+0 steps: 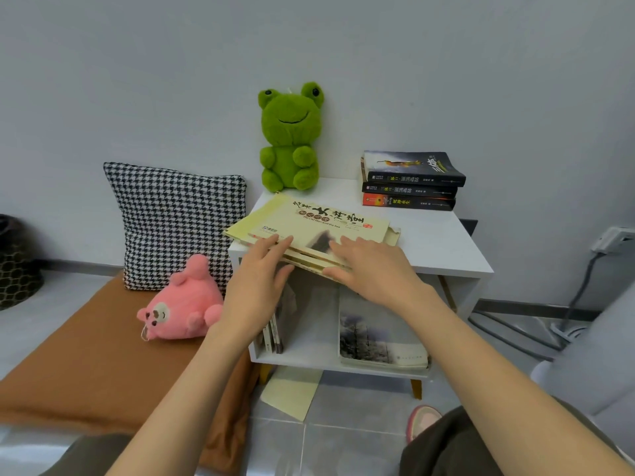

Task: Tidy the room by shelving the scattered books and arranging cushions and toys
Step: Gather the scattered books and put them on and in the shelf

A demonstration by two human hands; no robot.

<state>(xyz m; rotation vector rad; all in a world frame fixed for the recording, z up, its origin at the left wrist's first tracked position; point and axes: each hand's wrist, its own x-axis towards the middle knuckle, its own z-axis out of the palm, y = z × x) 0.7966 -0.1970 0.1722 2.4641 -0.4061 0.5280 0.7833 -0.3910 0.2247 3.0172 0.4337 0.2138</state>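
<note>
View from a head-worn camera looking down at a small white side table point(446, 242) against a pale wall. A short stack of yellow books point(309, 223) lies flat on the table's front left corner, its near edge jutting past the tabletop toward the viewer. The top cover carries large black Chinese characters and the English line "The Old Man and the Sea".

Both bare hands hold this stack by its near edge. The left hand point(256, 280) has its fingers laid fairly straight on the cover and its thumb tucked beneath, pinching the left part of the edge. The right hand point(372, 269) does the same just to the right, fingers on top, thumb under. The hands are close together but apart.

Behind the stack, a green frog plush point(291, 139) sits upright against the wall. At the table's back right corner lie three dark books point(410, 182), piled flat.

In the open shelf below, a grey-covered book point(378, 333) leans on the right, and a few thin books point(273, 334) stand on the left.

Left of the table, a black-and-white houndstooth cushion point(175, 225) stands against the wall on a brown mat point(79, 365), with a pink plush toy point(182, 304) lying in front of it
</note>
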